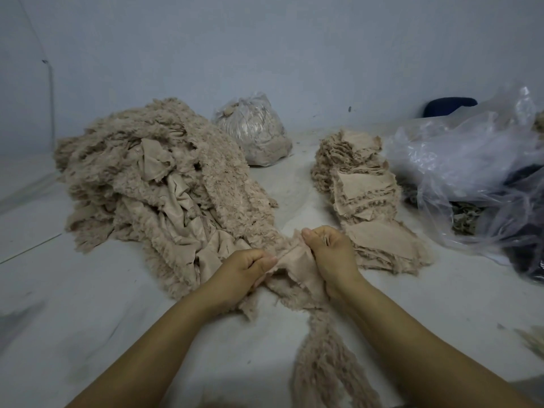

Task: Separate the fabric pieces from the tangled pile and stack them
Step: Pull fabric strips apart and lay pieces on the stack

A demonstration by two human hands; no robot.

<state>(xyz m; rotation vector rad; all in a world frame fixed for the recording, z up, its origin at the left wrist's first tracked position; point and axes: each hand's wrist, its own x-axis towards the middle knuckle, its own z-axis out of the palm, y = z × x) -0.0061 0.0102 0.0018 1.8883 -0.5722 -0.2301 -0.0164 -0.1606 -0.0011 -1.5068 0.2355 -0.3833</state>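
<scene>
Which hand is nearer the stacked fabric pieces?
Right. The right hand grips fabric right beside the stack; the left hand is farther off, beside the tangled pile.

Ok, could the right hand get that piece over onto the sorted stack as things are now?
Probably yes: the right hand sits just beside the sorted stack, with nothing between, though the left hand also grips the fabric piece.

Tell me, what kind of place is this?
Probably a textile sorting or scrap workroom. A big tangled pile of fluffy beige fabric lies on the pale floor, a stack of separated pieces beside it, and plastic bags of scraps by the wall.
</scene>
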